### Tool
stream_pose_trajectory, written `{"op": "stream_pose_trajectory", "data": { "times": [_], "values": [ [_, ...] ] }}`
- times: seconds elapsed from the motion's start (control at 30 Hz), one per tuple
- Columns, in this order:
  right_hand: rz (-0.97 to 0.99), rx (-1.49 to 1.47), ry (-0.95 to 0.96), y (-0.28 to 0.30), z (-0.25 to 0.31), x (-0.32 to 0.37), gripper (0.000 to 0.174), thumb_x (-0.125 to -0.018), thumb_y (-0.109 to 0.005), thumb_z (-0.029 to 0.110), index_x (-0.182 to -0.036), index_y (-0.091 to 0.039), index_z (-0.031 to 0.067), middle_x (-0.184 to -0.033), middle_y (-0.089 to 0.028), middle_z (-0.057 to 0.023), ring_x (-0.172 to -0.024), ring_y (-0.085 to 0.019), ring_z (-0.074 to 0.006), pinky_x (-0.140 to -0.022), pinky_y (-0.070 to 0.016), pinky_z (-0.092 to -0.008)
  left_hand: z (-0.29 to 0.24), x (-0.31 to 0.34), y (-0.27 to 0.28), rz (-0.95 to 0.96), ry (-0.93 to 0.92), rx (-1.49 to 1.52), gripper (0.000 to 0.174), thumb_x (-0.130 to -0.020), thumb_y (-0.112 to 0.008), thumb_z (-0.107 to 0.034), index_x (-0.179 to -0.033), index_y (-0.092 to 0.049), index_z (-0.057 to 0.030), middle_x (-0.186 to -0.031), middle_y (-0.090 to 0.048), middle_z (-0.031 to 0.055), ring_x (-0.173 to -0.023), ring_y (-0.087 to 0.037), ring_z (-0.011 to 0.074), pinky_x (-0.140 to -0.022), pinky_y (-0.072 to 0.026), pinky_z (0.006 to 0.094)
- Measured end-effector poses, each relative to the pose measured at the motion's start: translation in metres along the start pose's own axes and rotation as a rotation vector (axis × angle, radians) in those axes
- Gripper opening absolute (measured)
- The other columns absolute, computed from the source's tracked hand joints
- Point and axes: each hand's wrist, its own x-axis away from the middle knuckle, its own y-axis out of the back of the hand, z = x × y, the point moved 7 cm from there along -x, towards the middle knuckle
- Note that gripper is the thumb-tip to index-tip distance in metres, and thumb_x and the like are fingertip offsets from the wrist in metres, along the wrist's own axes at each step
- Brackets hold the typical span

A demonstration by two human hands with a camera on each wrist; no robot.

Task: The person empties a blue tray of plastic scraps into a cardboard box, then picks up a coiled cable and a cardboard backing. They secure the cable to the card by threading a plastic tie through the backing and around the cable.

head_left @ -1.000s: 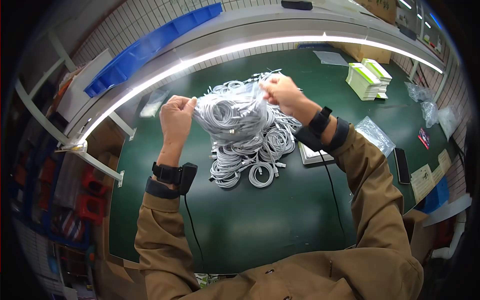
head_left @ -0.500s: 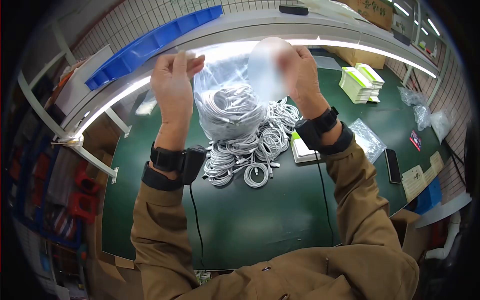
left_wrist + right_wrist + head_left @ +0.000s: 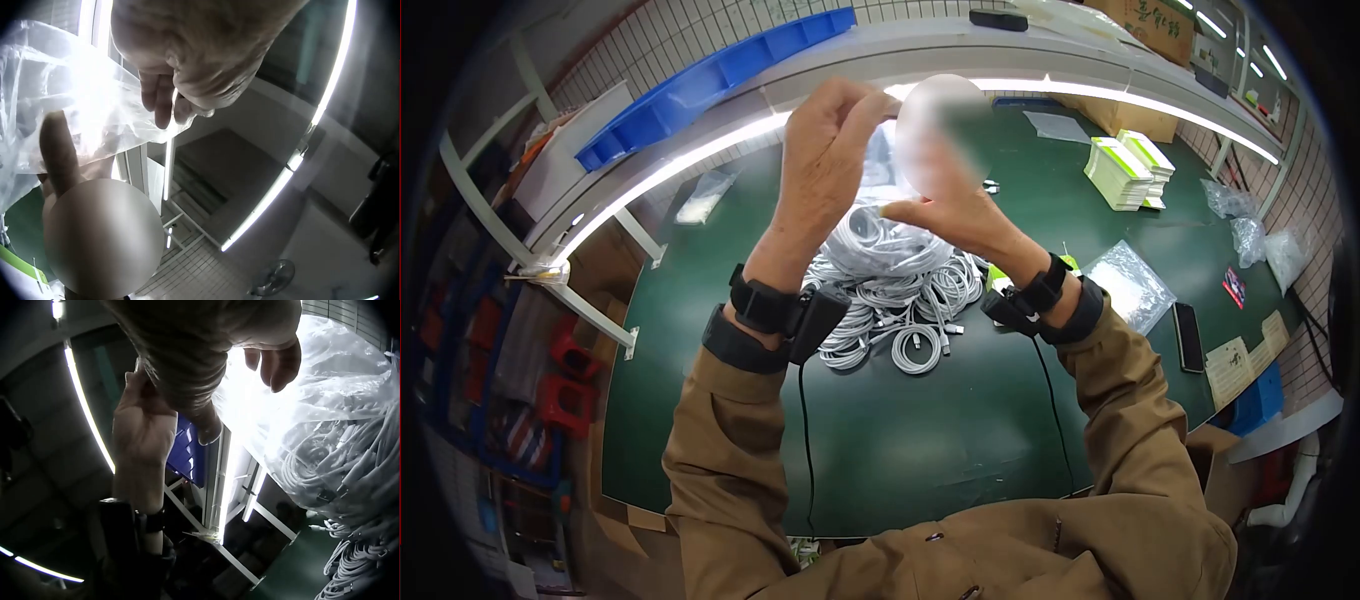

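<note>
A clear plastic bag (image 3: 888,252) filled with coiled grey-white cables stands on the pile. My left hand (image 3: 825,165) is raised at its top, where the fingertips pinch the film (image 3: 140,115) in the left wrist view. My right hand (image 3: 970,215) is around the upper film, thumb out straight on one side and fingers on the other; a blurred patch hides part of it in the head view. In the right wrist view cables (image 3: 319,459) show through the film below the fingers. Loose coiled USB cables (image 3: 945,290) lie beneath, with a single coil (image 3: 916,350) in front.
A lit shelf edge (image 3: 1090,84) runs behind my hands, with a blue bin (image 3: 720,85) on it. On the green table (image 3: 960,430) are stacked white-green boxes (image 3: 1120,172), a flat plastic bag (image 3: 1128,287), a phone (image 3: 1188,337) and papers (image 3: 1230,372) at the right.
Both hands have risen from the bag's sides, and the bag has come upright from its tilt. My left hand has since moved right, close to the right hand at the bag's top.
</note>
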Motion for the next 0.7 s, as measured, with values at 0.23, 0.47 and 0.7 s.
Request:
{"op": "stream_pose_trajectory", "data": {
  "times": [0.23, 0.47, 0.7],
  "values": [
    [-0.029, 0.219, 0.125, -0.026, -0.029, -0.009, 0.038, -0.093, -0.068, 0.016, -0.124, -0.063, -0.0056, -0.105, -0.07, -0.0267, -0.1, -0.07, -0.0377, -0.086, -0.0547, -0.0459, -0.031, 0.015, -0.047, 0.159, -0.158, -0.152, 0.014, -0.103, -0.066, -0.011, -0.101, -0.071, 0.0013, -0.1, -0.076, 0.0097, -0.095, -0.071, 0.0154, -0.091, -0.0546, 0.0282],
    [-0.402, -0.923, -0.293, 0.016, -0.1, -0.028, 0.016, -0.103, -0.059, 0.013, -0.101, -0.07, 0.0018, -0.079, -0.066, -0.0039, -0.06, -0.057, -0.0103, -0.053, -0.045, -0.0241, 0.066, 0.132, 0.042, -0.143, 0.152, -0.529, 0.083, -0.09, -0.081, -0.018, -0.156, -0.036, 0.0016, -0.15, -0.045, 0.0247, -0.139, -0.047, 0.0345, -0.118, -0.0389, 0.0459],
    [-0.582, -0.992, -0.312, 0.032, -0.095, -0.038, 0.019, -0.105, -0.058, 0.02, -0.106, -0.069, 0.0035, -0.083, -0.066, -0.0036, -0.07, -0.06, -0.0112, -0.06, -0.0471, -0.0252, 0.158, 0.242, 0.039, 0.034, 0.613, -0.9, 0.129, -0.071, -0.095, -0.04, -0.165, -0.016, -0.0004, -0.158, -0.029, 0.0307, -0.15, -0.029, 0.0461, -0.123, -0.0305, 0.0535]
  ]
}}
